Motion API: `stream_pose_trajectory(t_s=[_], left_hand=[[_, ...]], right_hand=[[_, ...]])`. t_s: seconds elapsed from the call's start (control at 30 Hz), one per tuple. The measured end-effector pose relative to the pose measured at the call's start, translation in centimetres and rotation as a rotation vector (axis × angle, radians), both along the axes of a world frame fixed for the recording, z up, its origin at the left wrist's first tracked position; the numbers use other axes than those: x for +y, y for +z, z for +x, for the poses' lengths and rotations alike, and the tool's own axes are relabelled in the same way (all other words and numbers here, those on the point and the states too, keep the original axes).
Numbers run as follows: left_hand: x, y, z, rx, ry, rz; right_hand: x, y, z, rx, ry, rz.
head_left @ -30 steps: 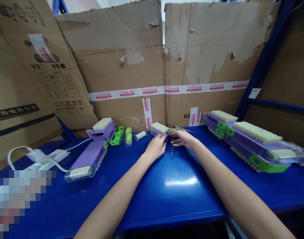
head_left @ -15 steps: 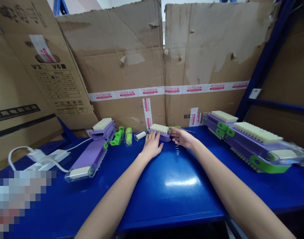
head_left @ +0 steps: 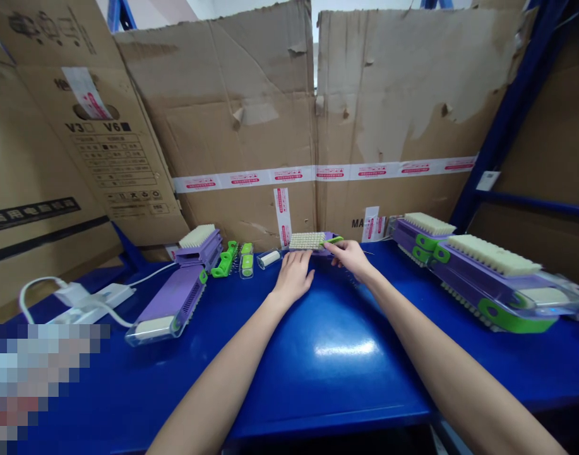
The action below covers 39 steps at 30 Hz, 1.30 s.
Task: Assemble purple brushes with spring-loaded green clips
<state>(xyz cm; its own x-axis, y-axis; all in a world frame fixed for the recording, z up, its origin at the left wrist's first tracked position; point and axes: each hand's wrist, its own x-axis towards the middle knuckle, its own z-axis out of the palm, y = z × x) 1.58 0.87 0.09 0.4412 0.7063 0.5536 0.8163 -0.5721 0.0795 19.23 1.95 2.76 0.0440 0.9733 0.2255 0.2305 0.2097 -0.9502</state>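
Note:
A small purple brush block (head_left: 307,241) with cream bristles is tilted toward me near the cardboard. My left hand (head_left: 293,278) grips its near edge with the fingers, the thumb standing off to the side. At the block's right end, my right hand (head_left: 350,258) pinches a green clip (head_left: 333,241) between thumb and fingers, against the block. A thin coiled strand (head_left: 353,279) hangs blurred below the right hand. Just left of the block lies a clear piece with a white roller (head_left: 269,259). Beside that are a green-and-clear part (head_left: 246,261) and a green toothed bracket (head_left: 226,260).
Two purple brush units stand at right, the nearer one (head_left: 492,275) large with green ends. Another purple unit (head_left: 170,297) lies at left, beside a white power strip (head_left: 93,303) with cables. Tall cardboard (head_left: 242,139) walls the back of the blue table (head_left: 289,379).
The brush block has tipped so that its bristles face me more. My right hand has brought the green clip inward and lower, against the block's right end. My left hand has shifted slightly.

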Motion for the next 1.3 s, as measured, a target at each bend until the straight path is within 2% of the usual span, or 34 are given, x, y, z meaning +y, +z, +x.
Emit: stream_pose_trajectory(t_s=[0.1, 0.2, 0.33, 0.43, 0.5, 0.63, 0.7, 0.8, 0.87, 1.0, 1.1, 1.3], left_hand=[[0.0, 0.5, -0.2, -0.115, 0.11, 0.112], [0.4, 0.6, -0.8, -0.151, 0.141, 0.184], [1.0, 0.2, -1.6, -0.124, 0.111, 0.159], [0.9, 0.2, -1.7, -0.169, 0.131, 0.157], [0.8, 0.3, -1.6, -0.246, 0.144, 0.16], [0.8, 0.3, -1.3, -0.45, 0.096, 0.123], [0.9, 0.1, -1.2, -0.528, 0.051, 0.083], [1.1, -0.2, -0.9, -0.593, 0.017, 0.026], [1.2, -0.3, -0.8, -0.619, 0.025, 0.005], [1.3, -0.3, -0.7, -0.7, 0.102, -0.002], [1.4, -0.3, -0.8, -0.742, 0.14, -0.009], [0.7, 0.1, -0.7, -0.659, 0.198, -0.02]], right_hand=[[-0.4, 0.4, -0.3, -0.262, 0.039, 0.251], [-1.0, 0.6, -1.4, -0.43, 0.11, 0.393], [-1.9, 0.6, -2.9, -0.477, 0.245, 0.369], [-2.3, 0.8, -3.2, -0.379, 0.277, 0.3], [-2.5, 1.2, -3.1, -0.241, 0.212, 0.313], [-2.6, 2.5, -2.5, -0.017, -0.107, 0.492], [-2.6, 2.9, -2.3, 0.063, -0.221, 0.534], [-2.8, 3.2, -2.0, 0.134, -0.356, 0.578], [-3.3, 3.3, -2.0, 0.1, -0.426, 0.607], [-4.8, 3.5, -2.4, -0.048, -0.475, 0.751], [-5.6, 3.3, -3.0, -0.155, -0.458, 0.835], [-5.0, 2.2, -3.3, -0.459, -0.261, 0.86]])
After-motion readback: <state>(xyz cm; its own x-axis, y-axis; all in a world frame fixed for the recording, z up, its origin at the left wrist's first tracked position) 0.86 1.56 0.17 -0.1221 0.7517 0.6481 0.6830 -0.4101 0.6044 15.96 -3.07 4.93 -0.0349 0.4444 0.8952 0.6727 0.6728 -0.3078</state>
